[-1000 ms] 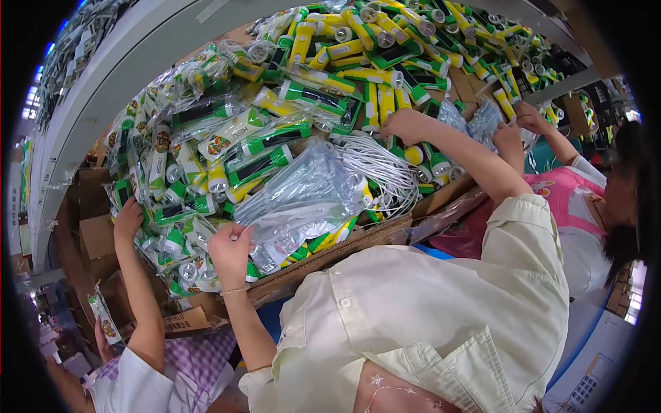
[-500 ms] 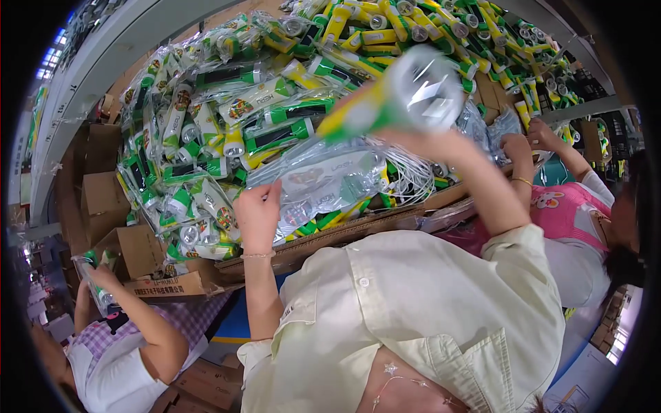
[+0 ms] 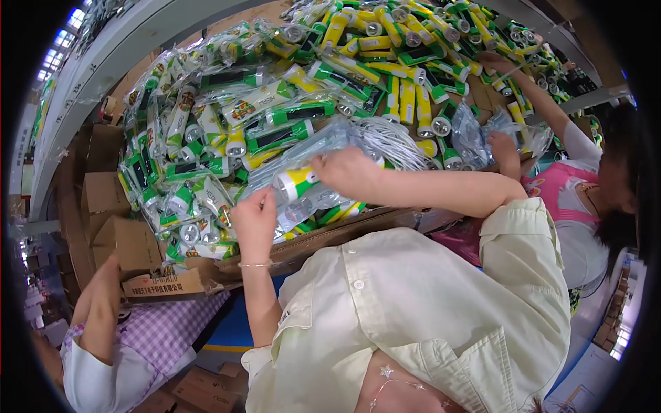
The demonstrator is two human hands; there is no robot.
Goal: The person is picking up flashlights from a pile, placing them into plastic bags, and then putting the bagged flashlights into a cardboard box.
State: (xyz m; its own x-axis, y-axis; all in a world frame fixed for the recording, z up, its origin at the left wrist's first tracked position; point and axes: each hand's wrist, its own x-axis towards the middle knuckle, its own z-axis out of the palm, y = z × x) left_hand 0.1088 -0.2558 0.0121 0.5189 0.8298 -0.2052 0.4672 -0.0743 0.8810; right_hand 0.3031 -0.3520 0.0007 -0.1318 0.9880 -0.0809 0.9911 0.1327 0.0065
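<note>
A yellow, green and white flashlight (image 3: 297, 181) lies level in my right hand (image 3: 350, 172), its clear lens end pointing left. My left hand (image 3: 253, 219) is closed in a pinch at the left edge of a clear plastic bag (image 3: 295, 212), just beside the lens. Exactly how much of the bag is between those fingertips is hard to see. Under the flashlight spreads a pile of flat clear bags (image 3: 318, 146). A bundle of white cords (image 3: 394, 142) rests right of it.
Bagged flashlights (image 3: 258, 100) heap up on the left, loose ones (image 3: 406, 103) behind and right. A cardboard edge (image 3: 330, 241) runs along the front. Another person's arm (image 3: 533, 93) reaches in at right; a second person's forearm (image 3: 102, 303) is at left by an open carton (image 3: 131, 244).
My right hand has brought the flashlight down and left, turning its lens toward my left hand. My left hand shifted slightly. The person at right now reaches farther into the heap.
</note>
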